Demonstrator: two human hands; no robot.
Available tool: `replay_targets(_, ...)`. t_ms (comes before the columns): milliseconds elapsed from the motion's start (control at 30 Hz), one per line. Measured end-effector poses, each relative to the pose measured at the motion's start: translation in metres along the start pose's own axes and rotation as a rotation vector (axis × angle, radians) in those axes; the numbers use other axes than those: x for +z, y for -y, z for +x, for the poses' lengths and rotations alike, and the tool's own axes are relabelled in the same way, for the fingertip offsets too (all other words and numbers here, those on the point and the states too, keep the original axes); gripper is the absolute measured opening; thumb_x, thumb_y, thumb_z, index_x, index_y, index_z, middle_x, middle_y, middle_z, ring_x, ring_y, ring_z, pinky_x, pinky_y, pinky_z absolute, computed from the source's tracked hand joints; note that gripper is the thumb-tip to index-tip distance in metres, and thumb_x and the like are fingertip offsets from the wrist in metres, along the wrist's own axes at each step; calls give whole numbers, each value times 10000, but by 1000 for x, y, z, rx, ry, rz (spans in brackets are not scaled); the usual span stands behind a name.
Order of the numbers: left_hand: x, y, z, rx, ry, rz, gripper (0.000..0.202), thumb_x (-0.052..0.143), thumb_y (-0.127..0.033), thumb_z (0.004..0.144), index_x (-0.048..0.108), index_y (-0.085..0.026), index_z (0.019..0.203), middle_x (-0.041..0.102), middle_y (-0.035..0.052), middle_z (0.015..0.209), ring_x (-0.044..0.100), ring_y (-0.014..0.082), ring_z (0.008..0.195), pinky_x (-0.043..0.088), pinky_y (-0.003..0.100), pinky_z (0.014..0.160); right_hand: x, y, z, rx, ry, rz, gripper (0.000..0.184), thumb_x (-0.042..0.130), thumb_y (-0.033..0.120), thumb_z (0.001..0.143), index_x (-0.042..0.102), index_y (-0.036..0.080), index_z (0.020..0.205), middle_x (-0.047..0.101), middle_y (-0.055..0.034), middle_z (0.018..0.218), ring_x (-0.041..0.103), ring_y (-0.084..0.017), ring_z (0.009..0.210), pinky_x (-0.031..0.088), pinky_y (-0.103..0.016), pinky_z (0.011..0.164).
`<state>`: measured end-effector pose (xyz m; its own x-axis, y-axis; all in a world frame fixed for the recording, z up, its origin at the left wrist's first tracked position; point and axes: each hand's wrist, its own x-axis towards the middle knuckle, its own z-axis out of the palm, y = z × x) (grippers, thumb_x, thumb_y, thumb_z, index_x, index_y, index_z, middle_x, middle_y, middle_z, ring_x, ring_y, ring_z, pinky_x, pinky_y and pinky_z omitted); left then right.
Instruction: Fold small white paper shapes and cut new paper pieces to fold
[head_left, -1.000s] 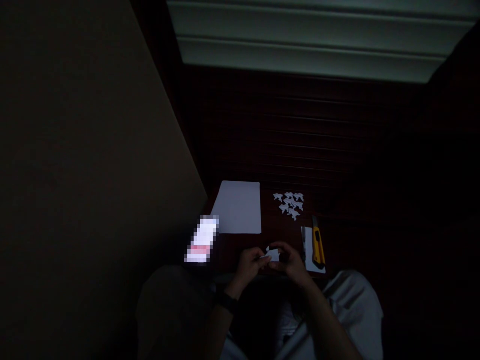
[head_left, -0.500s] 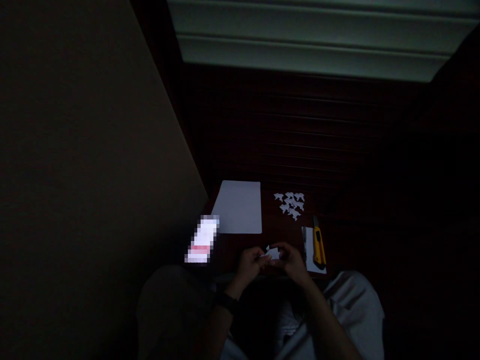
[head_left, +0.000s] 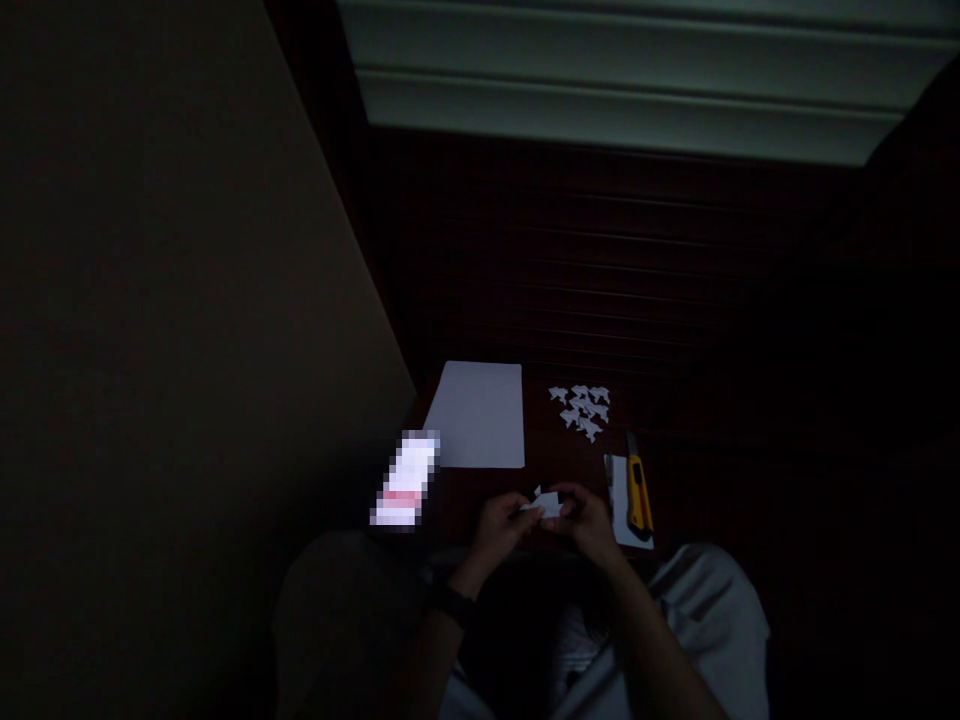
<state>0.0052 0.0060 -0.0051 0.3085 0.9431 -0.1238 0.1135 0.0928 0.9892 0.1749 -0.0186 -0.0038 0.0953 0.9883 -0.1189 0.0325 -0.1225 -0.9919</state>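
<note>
A small piece of folded white paper [head_left: 549,506] is held between my two hands near the front edge of the dark table. My left hand [head_left: 501,522] pinches its left side, thumb on top. On the right side, the fingers and thumb of my right hand [head_left: 587,520] grip the same paper. One pointed flap sticks up at its upper left. Beyond my hands lies a group of several small folded paper figures [head_left: 579,408]. The dim light hides the finer folds.
A white sheet stack [head_left: 480,415] lies at the back left, with a glowing, pixelated phone-like screen [head_left: 405,480] beside it. To the right, a yellow utility knife [head_left: 638,497] rests on a small white paper pad [head_left: 621,500]. A wall [head_left: 225,300] rises at left.
The fingers of my right hand have shifted slightly on the folded paper, drawing in from its top toward its right side. Everything else stays in place.
</note>
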Motion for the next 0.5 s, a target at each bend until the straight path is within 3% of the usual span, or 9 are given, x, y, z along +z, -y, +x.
replay_targets(100,1,-9,-2,74,-1,-39,362,682,-398,676,645,-142,929,657,59,848,586,162,745,437,230,637,0,-3,1,24,-35,78,479,800,300,497,625,205,932,507,57,591,470,-104,518,381,-224,504)
replay_targets(167,2,-13,-3,121,1,-31,348,663,-386,704,649,-148,958,650,74,922,583,183,832,441,254,718,2,-4,1,37,-68,134,473,796,330,514,623,195,933,539,48,597,484,-109,520,391,-234,520)
replay_targets(300,6,-13,-1,173,-45,36,267,609,-394,753,688,-140,771,634,66,813,568,176,787,432,262,720,9,-5,-3,36,-98,209,443,786,372,538,624,181,904,584,29,618,516,-124,550,408,-251,559)
replay_targets(500,7,-7,1,165,-50,34,256,675,-398,683,693,-147,727,618,46,753,565,168,739,433,253,674,14,-6,-5,-14,-52,96,364,756,406,578,633,170,825,595,3,668,533,-150,622,427,-261,591)
